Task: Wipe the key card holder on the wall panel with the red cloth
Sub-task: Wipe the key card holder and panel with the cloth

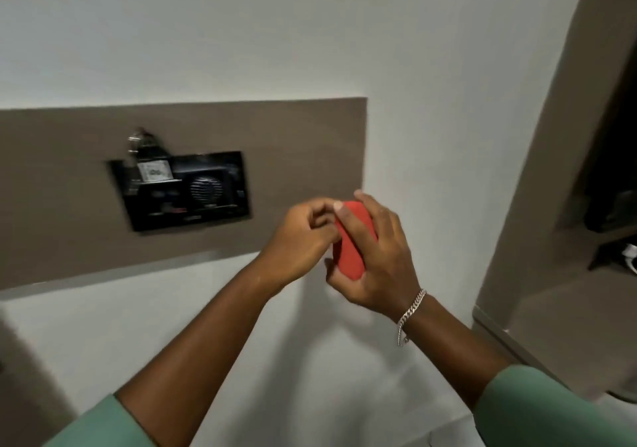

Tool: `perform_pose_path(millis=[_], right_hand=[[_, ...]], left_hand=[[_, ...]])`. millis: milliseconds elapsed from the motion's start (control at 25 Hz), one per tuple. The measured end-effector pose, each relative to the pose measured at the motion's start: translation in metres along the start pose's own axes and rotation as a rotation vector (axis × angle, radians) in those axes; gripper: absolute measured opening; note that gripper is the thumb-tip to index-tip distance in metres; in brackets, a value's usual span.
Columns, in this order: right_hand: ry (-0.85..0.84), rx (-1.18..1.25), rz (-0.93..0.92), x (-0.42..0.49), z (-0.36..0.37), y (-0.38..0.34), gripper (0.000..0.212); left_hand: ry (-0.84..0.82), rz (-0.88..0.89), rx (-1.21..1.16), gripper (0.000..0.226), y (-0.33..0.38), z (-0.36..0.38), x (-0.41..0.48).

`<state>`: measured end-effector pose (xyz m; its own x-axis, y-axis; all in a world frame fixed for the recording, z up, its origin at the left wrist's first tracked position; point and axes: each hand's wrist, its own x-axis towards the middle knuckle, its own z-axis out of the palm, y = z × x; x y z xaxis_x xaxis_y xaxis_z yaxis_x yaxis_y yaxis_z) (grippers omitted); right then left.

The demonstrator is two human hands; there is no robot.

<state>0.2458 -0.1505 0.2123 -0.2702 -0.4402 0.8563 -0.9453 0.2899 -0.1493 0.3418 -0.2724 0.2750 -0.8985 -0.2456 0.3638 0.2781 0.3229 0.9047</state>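
Observation:
A black key card holder (193, 193) is set into a brown wall panel (293, 143), left of centre. A key card with a metal key ring (146, 155) sticks out of its top left. The red cloth (351, 240), folded into a tight pad, is in my right hand (379, 257), which wraps around it. My left hand (303, 236) pinches the cloth's left edge with thumb and fingertips. Both hands are held in front of the panel's lower right corner, to the right of the holder and apart from it.
White wall surrounds the panel. A brown door frame or cabinet side (558, 136) rises at the right, with a dark recess (617, 188) behind it. A silver bracelet (410, 315) is on my right wrist. Both sleeves are green.

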Motion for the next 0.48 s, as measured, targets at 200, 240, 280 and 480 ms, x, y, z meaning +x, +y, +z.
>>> perform_pose_path(millis=[200, 240, 280, 480], right_hand=[[0.122, 0.042, -0.103, 0.057, 0.027, -0.088, 0.080], [0.151, 0.045, -0.112, 0.062, 0.033, -0.100, 0.079], [0.180, 0.038, -0.124, 0.070, 0.040, -0.112, 0.078], [0.225, -0.070, -0.111, 0.099, 0.074, -0.135, 0.077]], left_hand=[[0.703, 0.540, 0.353, 0.030, 0.050, -0.114, -0.047], [0.801, 0.622, 0.457, 0.032, 0.050, -0.137, -0.055], [0.861, 0.683, 0.581, 0.034, 0.049, -0.161, -0.060], [0.645, 0.575, 1.319, 0.064, 0.014, -0.244, -0.065]])
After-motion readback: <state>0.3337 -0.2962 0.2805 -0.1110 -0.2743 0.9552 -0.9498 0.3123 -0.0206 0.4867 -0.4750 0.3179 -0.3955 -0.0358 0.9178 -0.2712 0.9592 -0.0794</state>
